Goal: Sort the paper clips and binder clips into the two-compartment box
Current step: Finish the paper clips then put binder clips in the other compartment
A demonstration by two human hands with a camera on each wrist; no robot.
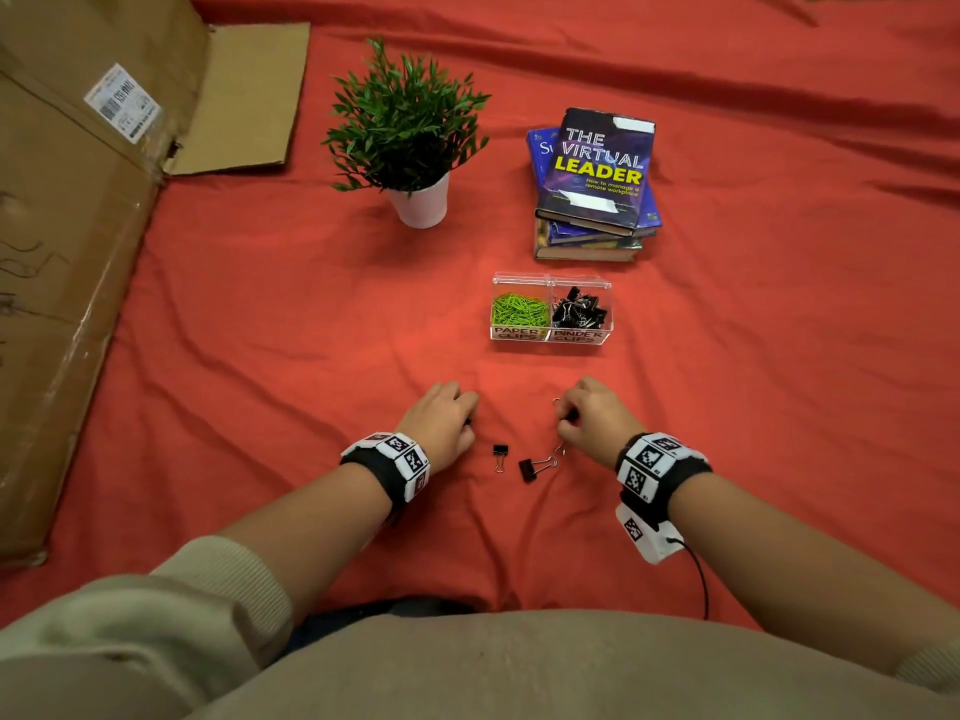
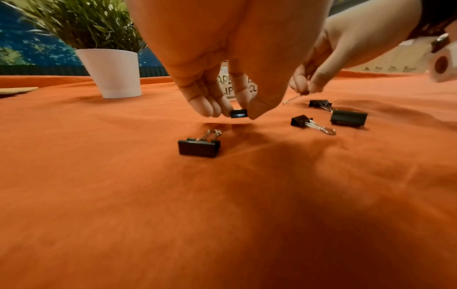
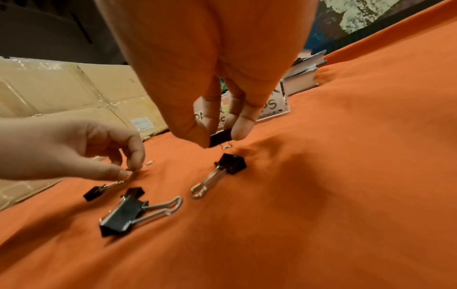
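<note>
Head view: both hands work low over the red cloth (image 1: 260,314), in front of the clear two-compartment box (image 1: 550,339). The left hand (image 1: 441,420) is curled, with a dark speck at its fingertips; the right hand (image 1: 597,415) is also curled, wire loops showing at its fingers. Two binder clips (image 1: 500,455) lie loose between the wrists. The box holds green paper clips (image 1: 519,309) on the left, behind a "PAPER CLIPS" label, and black clips on the right, behind "BINDER CLIPS". No loose paper clips are visible on the cloth.

Left wrist view: the left hand pinches a small black clip (image 2: 238,113) between thumb and fingertips, just above the cloth. Another clip (image 2: 199,147) lies nearer the camera. The right hand appears to pinch a wire handle, though its clip body is hidden here.

Right wrist view: the right hand (image 3: 222,109) holds a black clip (image 3: 220,139) by its body between thumb and finger. The largest clip (image 3: 123,217) lies on its side, handles spread.

Recommendation: grip each clip by the black body, not the wire handles, which swing and let it dangle. Carry both to the right-hand compartment, lower past the rim before release, and keep clear of the green side.
</note>
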